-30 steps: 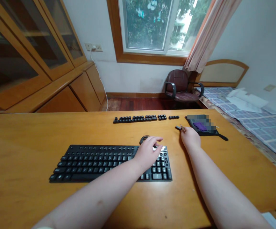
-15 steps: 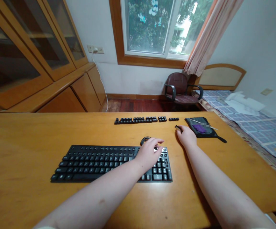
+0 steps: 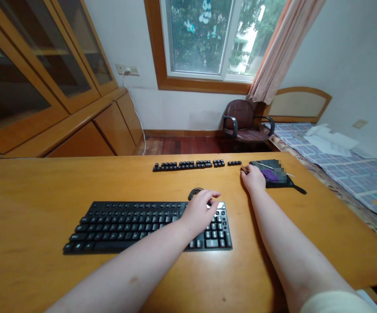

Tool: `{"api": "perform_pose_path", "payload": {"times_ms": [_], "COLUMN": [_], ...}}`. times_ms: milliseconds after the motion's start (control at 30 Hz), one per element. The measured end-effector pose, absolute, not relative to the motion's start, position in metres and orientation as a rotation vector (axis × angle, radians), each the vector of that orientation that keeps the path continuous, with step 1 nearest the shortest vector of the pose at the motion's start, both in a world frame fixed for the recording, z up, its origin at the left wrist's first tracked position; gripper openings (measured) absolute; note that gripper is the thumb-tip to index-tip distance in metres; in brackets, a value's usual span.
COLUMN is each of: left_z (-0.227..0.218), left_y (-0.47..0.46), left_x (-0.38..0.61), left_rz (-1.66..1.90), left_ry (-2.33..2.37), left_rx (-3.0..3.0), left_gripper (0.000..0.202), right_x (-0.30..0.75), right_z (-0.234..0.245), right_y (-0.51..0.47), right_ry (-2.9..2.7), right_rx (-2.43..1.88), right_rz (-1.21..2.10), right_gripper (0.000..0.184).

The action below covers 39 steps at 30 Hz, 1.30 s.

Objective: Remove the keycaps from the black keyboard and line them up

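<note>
From the head camera, a left hand point(image 3: 198, 211), thumb and fingers apart, lies over the right end of a computer keyboard point(image 3: 116, 226) on a wooden desk point(image 3: 28, 208). The right hand point(image 3: 252, 178) pinches a small brownish tool point(image 3: 244, 170) (its kind is unclear) beside loose keycaps point(image 3: 184, 165) and a black pouch point(image 3: 280, 184).

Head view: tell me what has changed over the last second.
The right hand has moved forward, away from the person, bringing the small brownish item it holds closer to the right end of the row of loose keycaps. Nothing is clearly let go. The left hand stays at the upper right of the keyboard; keyboard, keycaps and pouch stayed put.
</note>
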<state>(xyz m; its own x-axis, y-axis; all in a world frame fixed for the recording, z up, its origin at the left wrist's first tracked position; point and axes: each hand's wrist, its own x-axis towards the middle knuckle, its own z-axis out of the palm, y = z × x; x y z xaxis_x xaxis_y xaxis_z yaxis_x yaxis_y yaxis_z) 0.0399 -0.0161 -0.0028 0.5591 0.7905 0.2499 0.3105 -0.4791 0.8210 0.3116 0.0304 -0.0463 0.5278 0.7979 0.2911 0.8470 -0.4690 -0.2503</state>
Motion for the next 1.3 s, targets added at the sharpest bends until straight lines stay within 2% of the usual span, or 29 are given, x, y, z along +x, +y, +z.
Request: {"api": "perform_pose_path", "payload": {"times_ms": [567, 1300], "left_z": [-0.002, -0.0026], "left_y": [-0.0168, -0.0171], "left_x": [0.039, 0.0378], "left_rz": [0.794, 0.772], "left_ry": [0.876, 0.887], "left_rx": [2.056, 2.064], "left_gripper": [0.021, 0.02], "right_x": [0.3196, 0.3177], "right_z": [-0.0525, -0.049], "right_y": [0.0292, 0.0276], "right_ry": [-1.351, -1.299], "right_rx": [-2.272, -2.223], "right_rz": [-0.114, -0.105], "right_gripper": [0.034, 0.024]}}
